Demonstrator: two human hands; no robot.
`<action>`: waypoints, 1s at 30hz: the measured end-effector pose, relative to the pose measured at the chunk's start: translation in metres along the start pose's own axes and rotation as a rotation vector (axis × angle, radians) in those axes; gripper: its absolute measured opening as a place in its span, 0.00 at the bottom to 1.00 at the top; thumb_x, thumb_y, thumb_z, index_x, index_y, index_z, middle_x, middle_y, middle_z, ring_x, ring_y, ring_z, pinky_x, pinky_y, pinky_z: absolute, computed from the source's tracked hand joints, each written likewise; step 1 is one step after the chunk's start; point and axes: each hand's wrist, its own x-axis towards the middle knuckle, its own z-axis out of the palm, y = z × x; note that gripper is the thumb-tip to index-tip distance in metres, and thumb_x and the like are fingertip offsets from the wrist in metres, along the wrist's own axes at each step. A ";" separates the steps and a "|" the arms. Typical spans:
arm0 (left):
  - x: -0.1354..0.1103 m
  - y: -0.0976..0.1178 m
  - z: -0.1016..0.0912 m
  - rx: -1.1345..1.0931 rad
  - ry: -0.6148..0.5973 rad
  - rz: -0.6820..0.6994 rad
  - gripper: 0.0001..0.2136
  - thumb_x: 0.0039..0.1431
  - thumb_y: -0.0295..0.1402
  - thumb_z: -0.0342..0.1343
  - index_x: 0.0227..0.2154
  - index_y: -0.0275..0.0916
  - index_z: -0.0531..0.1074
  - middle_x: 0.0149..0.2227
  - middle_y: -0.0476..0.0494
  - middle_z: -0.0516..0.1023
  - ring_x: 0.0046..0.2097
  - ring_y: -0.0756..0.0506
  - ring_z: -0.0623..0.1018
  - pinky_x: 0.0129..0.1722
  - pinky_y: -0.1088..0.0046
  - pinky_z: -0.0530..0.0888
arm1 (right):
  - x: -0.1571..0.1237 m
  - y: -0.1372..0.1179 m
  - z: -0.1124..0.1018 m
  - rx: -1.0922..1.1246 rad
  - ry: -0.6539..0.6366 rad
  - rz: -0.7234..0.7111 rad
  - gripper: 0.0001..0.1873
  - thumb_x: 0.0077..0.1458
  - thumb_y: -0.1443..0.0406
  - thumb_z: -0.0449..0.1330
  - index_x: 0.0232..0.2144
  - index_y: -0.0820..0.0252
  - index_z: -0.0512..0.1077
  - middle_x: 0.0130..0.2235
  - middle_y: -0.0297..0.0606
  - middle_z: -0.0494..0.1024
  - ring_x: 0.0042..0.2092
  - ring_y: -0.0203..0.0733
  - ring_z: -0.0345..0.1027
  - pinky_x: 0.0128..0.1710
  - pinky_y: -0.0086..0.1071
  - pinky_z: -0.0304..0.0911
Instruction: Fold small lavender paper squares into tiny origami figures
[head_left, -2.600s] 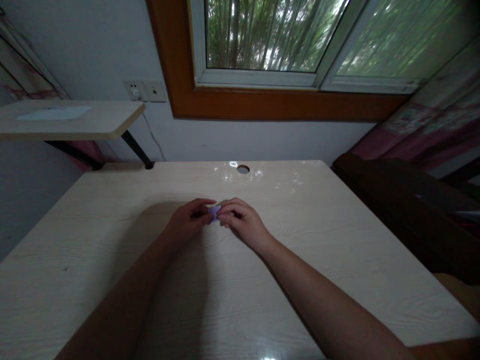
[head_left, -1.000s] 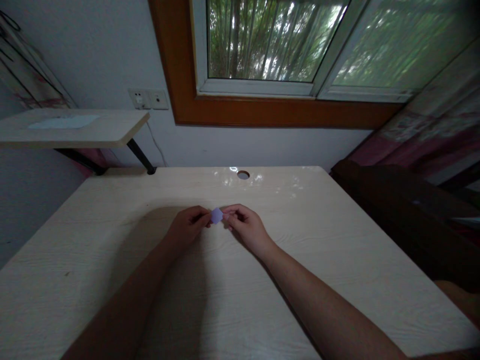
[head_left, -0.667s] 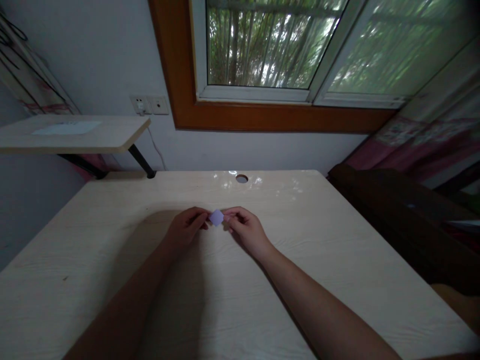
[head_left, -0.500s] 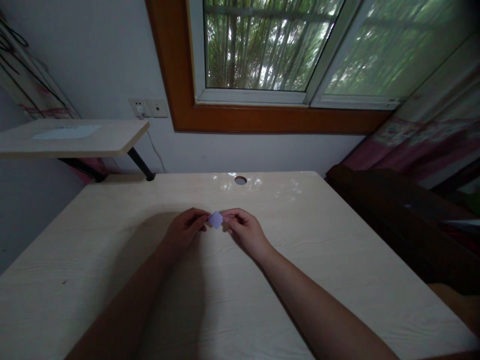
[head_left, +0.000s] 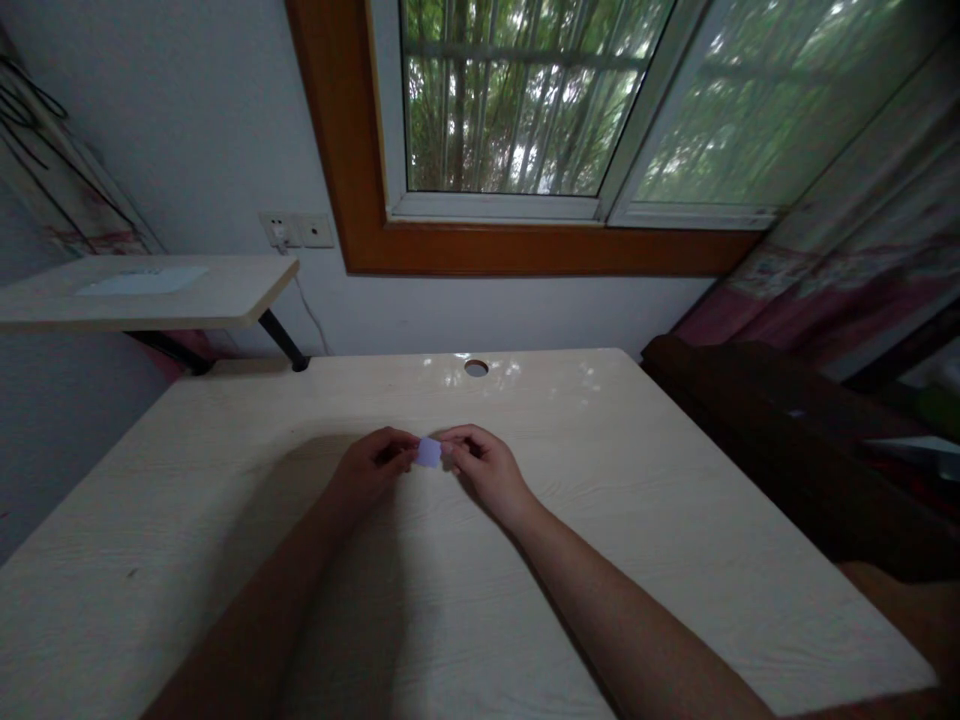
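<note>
Between my two hands is a small, flat, light purple piece of paper point(head_left: 429, 453), roughly square. My left hand point(head_left: 373, 466) pinches its left edge between thumb and fingers. On the opposite side, my right hand point(head_left: 486, 468) grips the right edge the same way. Both hands are low over the middle of the pale wooden desk point(head_left: 480, 600); whether the paper touches the desktop I cannot tell. Fingertips cover parts of the paper's sides.
A round cable hole point(head_left: 476, 368) is near the desk's back edge. At the left a raised shelf point(head_left: 247, 290) on black legs point(head_left: 283, 340) bears a white sheet point(head_left: 142, 281). Behind are a wall socket point(head_left: 296, 230) and a window point(head_left: 517, 120). Dark furniture point(head_left: 735, 420) stands to the right.
The purple paper has turned from a diamond-like position to a squarer one between my fingers. Both hands still hold it. The camera view has shifted slightly.
</note>
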 end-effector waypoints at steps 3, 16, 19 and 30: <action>-0.001 0.002 -0.001 0.002 0.004 0.015 0.11 0.58 0.39 0.59 0.39 0.38 0.76 0.30 0.47 0.78 0.32 0.47 0.77 0.34 0.73 0.73 | -0.001 -0.003 0.000 -0.041 0.041 -0.030 0.10 0.54 0.61 0.63 0.37 0.59 0.78 0.28 0.35 0.75 0.28 0.35 0.65 0.29 0.29 0.60; -0.005 0.007 0.000 0.055 -0.006 0.066 0.10 0.61 0.39 0.57 0.39 0.39 0.75 0.30 0.48 0.77 0.32 0.49 0.76 0.33 0.74 0.71 | -0.004 -0.007 -0.004 -0.206 0.147 -0.105 0.10 0.56 0.59 0.62 0.38 0.57 0.79 0.34 0.37 0.78 0.31 0.38 0.66 0.31 0.31 0.62; -0.006 0.008 0.000 0.112 -0.012 0.110 0.09 0.61 0.38 0.57 0.38 0.39 0.75 0.31 0.47 0.77 0.33 0.48 0.75 0.34 0.74 0.71 | -0.006 -0.010 -0.003 -0.307 0.139 -0.175 0.09 0.56 0.61 0.62 0.38 0.55 0.79 0.36 0.38 0.79 0.33 0.40 0.67 0.35 0.32 0.62; -0.005 0.007 0.003 0.297 0.042 0.215 0.08 0.62 0.37 0.55 0.34 0.39 0.75 0.32 0.46 0.73 0.34 0.48 0.73 0.35 0.73 0.69 | -0.007 -0.013 -0.001 -0.395 0.042 -0.251 0.08 0.58 0.63 0.62 0.39 0.55 0.79 0.35 0.37 0.78 0.33 0.39 0.67 0.34 0.31 0.61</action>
